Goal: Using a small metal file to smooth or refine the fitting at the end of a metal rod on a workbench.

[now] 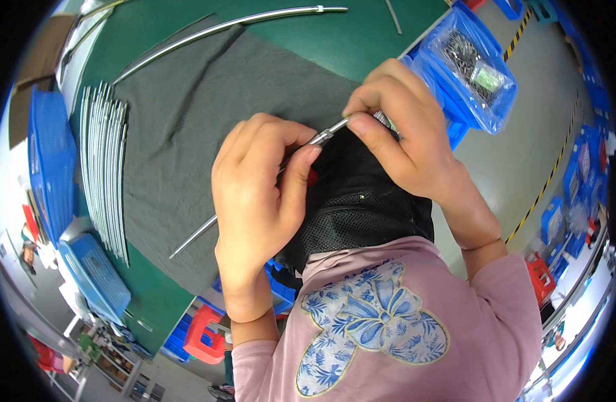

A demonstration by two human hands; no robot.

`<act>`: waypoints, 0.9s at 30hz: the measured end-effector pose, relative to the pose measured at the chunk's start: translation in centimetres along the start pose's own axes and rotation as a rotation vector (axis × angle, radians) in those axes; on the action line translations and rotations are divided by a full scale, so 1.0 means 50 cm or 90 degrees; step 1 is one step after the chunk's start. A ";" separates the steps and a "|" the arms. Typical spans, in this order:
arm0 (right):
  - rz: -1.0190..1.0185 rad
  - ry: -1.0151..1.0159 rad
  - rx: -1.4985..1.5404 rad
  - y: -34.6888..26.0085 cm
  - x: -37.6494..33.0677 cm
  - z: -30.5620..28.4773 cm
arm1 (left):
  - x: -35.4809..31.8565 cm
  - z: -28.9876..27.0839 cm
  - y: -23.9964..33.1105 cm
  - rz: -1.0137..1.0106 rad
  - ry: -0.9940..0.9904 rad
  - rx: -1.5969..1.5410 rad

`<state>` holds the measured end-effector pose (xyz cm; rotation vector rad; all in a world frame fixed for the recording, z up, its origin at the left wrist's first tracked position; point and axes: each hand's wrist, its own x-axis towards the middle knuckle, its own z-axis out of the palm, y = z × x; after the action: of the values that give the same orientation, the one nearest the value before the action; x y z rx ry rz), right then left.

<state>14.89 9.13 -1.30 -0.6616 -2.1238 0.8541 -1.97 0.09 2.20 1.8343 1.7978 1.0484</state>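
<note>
Running from between both hands down over the grey cloth (pixel 187 120), the thin metal rod (pixel 194 236) looks light, stiff and slick, best pinched near its end. Left hand (pixel 257 194) is closed around it; right hand (pixel 401 127) pinches the tip over a black mesh bag (pixel 361 208).

A factory assembly workshop is indicated: a green workbench (pixel 361 47) is covered by a grey cloth (pixel 187 134), metal rods (pixel 105 167) are stacked along its left edge, blue parts bins (pixel 475 67) are ranged alongside, and yellow-black floor tape (pixel 545 187) is seen
</note>
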 end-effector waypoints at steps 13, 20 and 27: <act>0.200 0.060 0.237 0.022 -0.070 -0.080 | -0.171 0.027 0.087 -0.287 0.044 -0.660; 0.259 0.009 0.297 0.032 -0.087 -0.120 | -0.209 0.045 0.042 -0.362 0.126 -1.043; 0.285 -0.007 0.321 0.032 -0.078 -0.125 | -0.196 0.056 0.042 -0.393 0.156 -1.040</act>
<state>22.39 9.81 -1.05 -0.8646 -1.6803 1.5697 2.36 -8.94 -0.57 0.1632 0.7713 1.6428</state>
